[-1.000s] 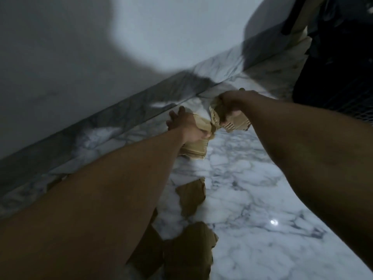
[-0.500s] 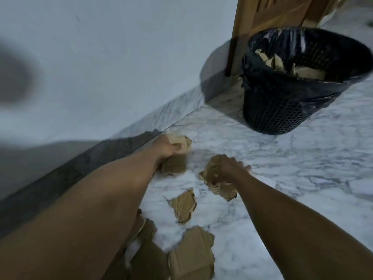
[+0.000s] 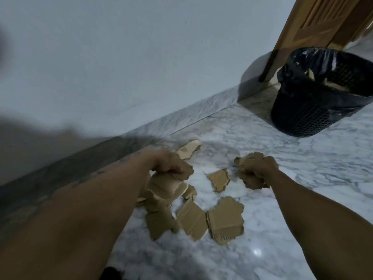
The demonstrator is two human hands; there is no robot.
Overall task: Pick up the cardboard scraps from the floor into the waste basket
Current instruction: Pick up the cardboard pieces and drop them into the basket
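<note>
My left hand (image 3: 171, 163) is closed on a bunch of brown cardboard scraps (image 3: 165, 187) just above the marble floor. My right hand (image 3: 260, 168) is closed on another crumpled wad of cardboard scraps (image 3: 250, 181). Several torn scraps lie loose on the floor: a small one (image 3: 219, 178) between my hands, a pale one (image 3: 188, 149) beyond my left hand, and larger pieces (image 3: 224, 219) nearer to me. The black mesh waste basket (image 3: 302, 118), lined with a black bag, stands at the far right and holds some cardboard.
A pale wall with a marble skirting (image 3: 181, 116) runs along the left. A wooden door frame (image 3: 286, 37) stands behind the basket. White marble floor (image 3: 302, 188) stretches between my right hand and the basket.
My view has shifted so the basket sits farther right and more scraps show near me. Both hands, still holding cardboard, have drawn slightly apart and back from the skirting.
</note>
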